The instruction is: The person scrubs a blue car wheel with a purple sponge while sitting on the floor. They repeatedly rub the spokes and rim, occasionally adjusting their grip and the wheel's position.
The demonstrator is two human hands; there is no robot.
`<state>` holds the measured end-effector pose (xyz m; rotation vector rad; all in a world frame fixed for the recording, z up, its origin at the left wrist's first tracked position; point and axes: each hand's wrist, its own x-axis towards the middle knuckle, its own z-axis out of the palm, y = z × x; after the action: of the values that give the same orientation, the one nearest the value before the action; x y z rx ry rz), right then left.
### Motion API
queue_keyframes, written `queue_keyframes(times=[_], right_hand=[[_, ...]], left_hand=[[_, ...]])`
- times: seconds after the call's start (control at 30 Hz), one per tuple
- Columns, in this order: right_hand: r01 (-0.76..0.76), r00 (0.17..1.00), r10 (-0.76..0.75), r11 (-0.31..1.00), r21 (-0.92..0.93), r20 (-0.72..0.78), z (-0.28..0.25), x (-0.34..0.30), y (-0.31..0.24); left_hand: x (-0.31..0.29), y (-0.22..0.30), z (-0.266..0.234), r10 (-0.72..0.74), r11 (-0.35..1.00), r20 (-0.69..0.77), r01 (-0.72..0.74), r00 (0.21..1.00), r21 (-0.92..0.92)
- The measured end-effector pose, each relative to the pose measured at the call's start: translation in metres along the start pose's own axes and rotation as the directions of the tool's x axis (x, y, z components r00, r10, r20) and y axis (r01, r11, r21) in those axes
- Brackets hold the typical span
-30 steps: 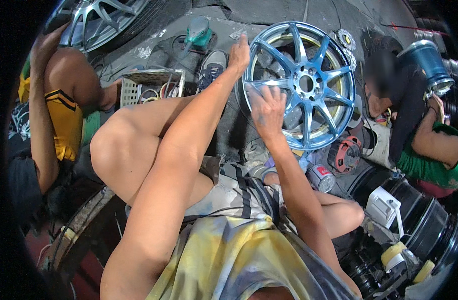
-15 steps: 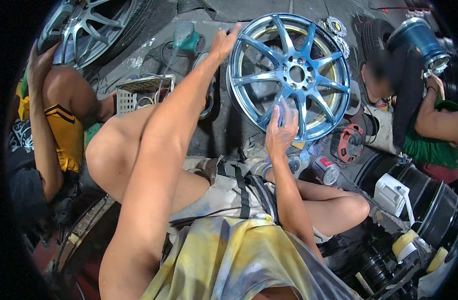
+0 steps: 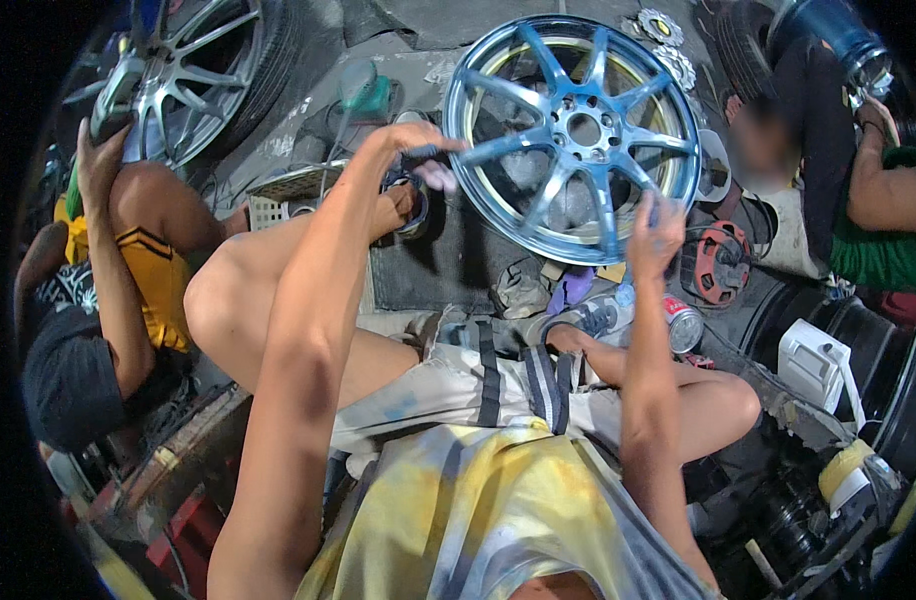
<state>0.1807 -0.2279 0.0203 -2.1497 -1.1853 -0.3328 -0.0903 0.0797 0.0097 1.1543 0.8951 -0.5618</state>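
A blue multi-spoke wheel rim (image 3: 585,130) with a worn, patchy finish lies face up in front of me. At its left edge is my left hand (image 3: 418,158), its fingers closed about the lip and partly smeared by motion. My right hand (image 3: 656,238) is at the lower right edge of the wheel rim, its fingers overlapping the metal. Motion blur hides how those fingers are bent and whether anything lies under them. Part of the wheel's yellowish inner barrel shows between the spokes.
A red-and-black round tool (image 3: 718,262), a can (image 3: 682,322) and a purple cloth (image 3: 572,288) lie nearby. Left are a green sander (image 3: 366,92) and a plastic basket (image 3: 268,210). Co-workers sit on both sides; the left one works at a silver wheel (image 3: 193,85).
My left hand has slid down the wheel's left edge. My right hand has moved rightward from a lower spoke to the edge. The wheel has turned and shifted slightly up and left.
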Motion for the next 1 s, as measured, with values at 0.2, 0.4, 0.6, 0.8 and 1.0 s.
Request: queue_keyframes(times=[0.2,0.4,0.6,0.8,1.0], right_hand=[[0.265,0.934,-0.321,0.917,0.298,0.159,0.000,0.000,-0.058],[0.222,0.869,-0.387,0.861,0.457,0.307,0.050,-0.042,-0.156],[0.158,0.918,-0.268,0.923,0.352,0.290,0.066,-0.037,-0.176],[0.159,0.946,-0.258,0.899,0.409,0.198,0.059,-0.040,-0.183],[0.121,0.923,-0.231,0.933,0.339,0.308,0.054,-0.041,-0.179]], left_hand=[[0.004,-0.009,0.005,0.097,0.984,-0.577,-0.164,0.811,-0.065],[0.065,0.020,0.019,0.290,0.947,-0.899,-0.231,0.327,0.222],[0.085,0.007,0.019,0.151,0.837,-0.907,-0.539,0.392,-0.094],[0.082,0.009,0.022,0.077,0.755,-0.899,-0.614,0.431,-0.230],[0.062,0.018,0.035,0.048,0.794,-0.916,-0.571,0.398,-0.207]])
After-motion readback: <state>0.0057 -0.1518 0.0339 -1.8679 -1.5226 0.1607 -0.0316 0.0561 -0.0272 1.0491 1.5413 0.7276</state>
